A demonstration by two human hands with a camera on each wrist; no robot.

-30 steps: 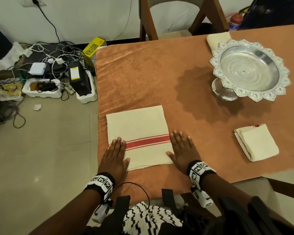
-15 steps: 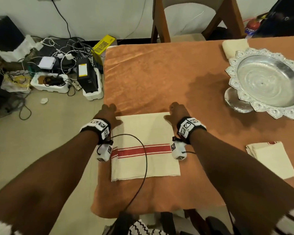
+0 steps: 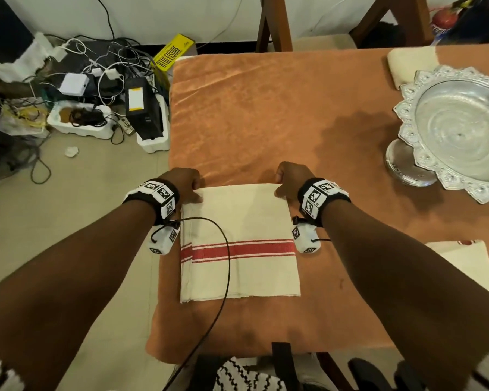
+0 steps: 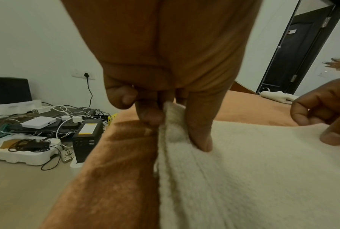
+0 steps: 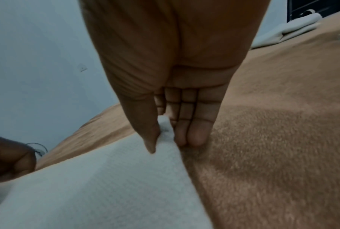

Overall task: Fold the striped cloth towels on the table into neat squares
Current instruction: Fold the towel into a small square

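A cream towel with a red stripe lies flat on the orange tablecloth near the table's front left corner. My left hand pinches its far left corner between thumb and fingers. My right hand pinches the far right corner the same way, thumb on top. Both corners are lifted slightly off the cloth. A folded cream towel lies at the right, partly behind my right forearm. Another folded towel lies at the back right.
An ornate silver footed tray stands at the right. A wooden chair is behind the table. Left of the table, the floor holds cables, a black box and foam trays. A black cord crosses the towel.
My hands left the towel's near half, reached to its far edge and took hold of the two far corners. The head view shifted forward and left.
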